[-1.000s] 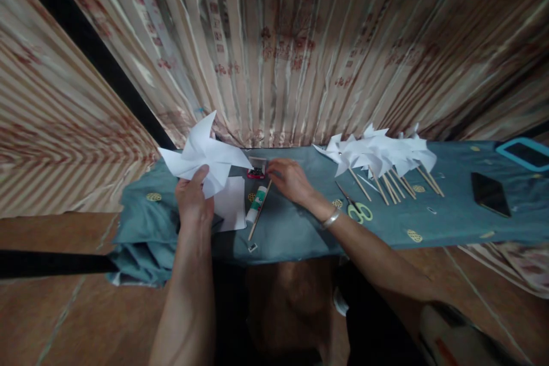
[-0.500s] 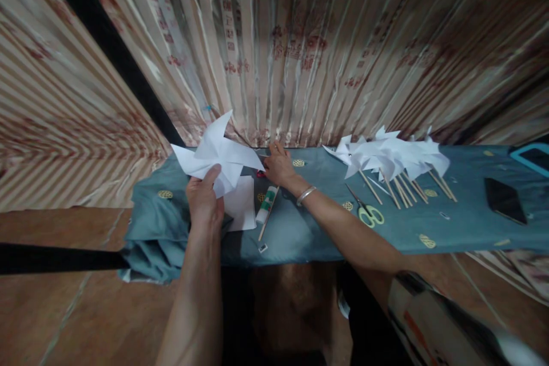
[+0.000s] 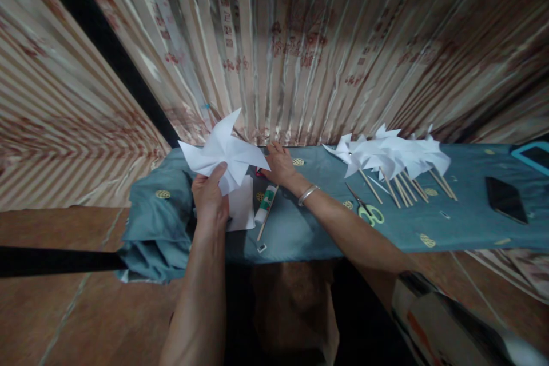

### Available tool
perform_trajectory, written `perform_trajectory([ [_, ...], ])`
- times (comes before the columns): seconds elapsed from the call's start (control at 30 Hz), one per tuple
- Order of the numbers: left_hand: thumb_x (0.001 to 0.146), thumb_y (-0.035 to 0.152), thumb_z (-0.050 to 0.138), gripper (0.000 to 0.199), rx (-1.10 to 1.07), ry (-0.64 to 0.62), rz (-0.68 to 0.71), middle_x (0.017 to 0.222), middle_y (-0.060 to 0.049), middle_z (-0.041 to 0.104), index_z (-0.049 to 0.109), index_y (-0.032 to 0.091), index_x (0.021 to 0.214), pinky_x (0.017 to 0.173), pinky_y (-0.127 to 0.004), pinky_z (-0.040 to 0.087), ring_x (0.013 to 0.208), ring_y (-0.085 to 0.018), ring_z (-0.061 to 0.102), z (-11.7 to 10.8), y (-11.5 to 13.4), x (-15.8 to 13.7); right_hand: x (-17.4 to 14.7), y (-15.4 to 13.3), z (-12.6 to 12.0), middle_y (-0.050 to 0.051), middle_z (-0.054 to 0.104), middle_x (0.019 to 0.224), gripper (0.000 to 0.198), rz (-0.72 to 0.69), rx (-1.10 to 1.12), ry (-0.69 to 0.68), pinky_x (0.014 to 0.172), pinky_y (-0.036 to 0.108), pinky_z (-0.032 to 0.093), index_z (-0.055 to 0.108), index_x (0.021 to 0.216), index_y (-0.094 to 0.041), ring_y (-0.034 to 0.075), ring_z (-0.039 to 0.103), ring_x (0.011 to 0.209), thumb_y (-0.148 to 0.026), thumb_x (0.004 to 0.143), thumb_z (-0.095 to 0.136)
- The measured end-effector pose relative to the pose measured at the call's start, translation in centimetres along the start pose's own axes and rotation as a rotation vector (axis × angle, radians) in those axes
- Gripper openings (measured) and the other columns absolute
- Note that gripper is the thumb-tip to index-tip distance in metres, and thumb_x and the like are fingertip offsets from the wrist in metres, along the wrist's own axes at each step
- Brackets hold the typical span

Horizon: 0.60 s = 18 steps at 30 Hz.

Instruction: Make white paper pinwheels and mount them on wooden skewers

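Observation:
My left hand (image 3: 210,197) pinches a white paper pinwheel head (image 3: 227,157) near its lower middle, thumb on the front. Its blades are folded in toward the centre, and no stick shows on it. My right hand (image 3: 283,168), with a silver bangle at the wrist, rests near the table's back edge with fingers stretched out. A small red thing (image 3: 259,171) lies close to its fingertips, partly hidden by a paper blade. Below are a green and white glue stick (image 3: 266,204), a thin wooden stick (image 3: 262,230) and a stack of white paper (image 3: 242,206).
Several finished pinwheels (image 3: 394,154) on wooden sticks lie in a row at the back right. Scissors (image 3: 369,214) with yellow-green handles rest before them. A black phone (image 3: 506,200) and a blue-framed device (image 3: 536,155) are farther right. A curtain (image 3: 300,68) hangs behind the cloth-covered table (image 3: 300,234).
My left hand and the pinwheel head have shifted slightly right. The fingers of my right hand have spread and flattened near the same spot.

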<state>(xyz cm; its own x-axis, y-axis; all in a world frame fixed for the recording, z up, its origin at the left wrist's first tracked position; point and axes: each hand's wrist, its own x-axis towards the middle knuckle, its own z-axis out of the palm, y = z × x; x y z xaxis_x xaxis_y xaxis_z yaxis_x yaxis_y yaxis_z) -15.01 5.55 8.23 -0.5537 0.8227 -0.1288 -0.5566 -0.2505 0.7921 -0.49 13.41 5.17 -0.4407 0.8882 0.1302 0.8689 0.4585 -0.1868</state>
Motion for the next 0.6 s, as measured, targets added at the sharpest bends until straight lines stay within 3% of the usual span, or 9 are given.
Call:
perform_trajectory([
  [0.3, 0.05, 0.014, 0.079, 0.025, 0.008, 0.015, 0.014, 0.074, -0.001, 0.074, 0.07, 0.016, 0.073, 0.081, -0.029, 0.057, 0.076, -0.017, 0.071, 0.3, -0.4, -0.2, 0.5, -0.1, 0.8, 0.018, 0.06, 0.121, 0.033, -0.018, 0.002, 0.003, 0.104, 0.043, 0.039, 0.067, 0.11, -0.01, 0.033, 0.041, 0.131, -0.014, 0.078, 0.059],
  [0.6, 0.046, 0.016, 0.083, 0.027, -0.018, -0.025, -0.001, 0.066, 0.001, 0.072, 0.067, 0.016, 0.069, 0.081, -0.031, 0.058, 0.072, -0.018, 0.072, 0.4, -0.7, -0.2, -0.6, 0.8, 0.6, 0.021, 0.046, 0.145, 0.029, -0.006, 0.081, 0.042, 0.112, 0.047, 0.032, 0.069, 0.105, -0.008, 0.032, 0.032, 0.142, -0.008, 0.081, 0.053],
])
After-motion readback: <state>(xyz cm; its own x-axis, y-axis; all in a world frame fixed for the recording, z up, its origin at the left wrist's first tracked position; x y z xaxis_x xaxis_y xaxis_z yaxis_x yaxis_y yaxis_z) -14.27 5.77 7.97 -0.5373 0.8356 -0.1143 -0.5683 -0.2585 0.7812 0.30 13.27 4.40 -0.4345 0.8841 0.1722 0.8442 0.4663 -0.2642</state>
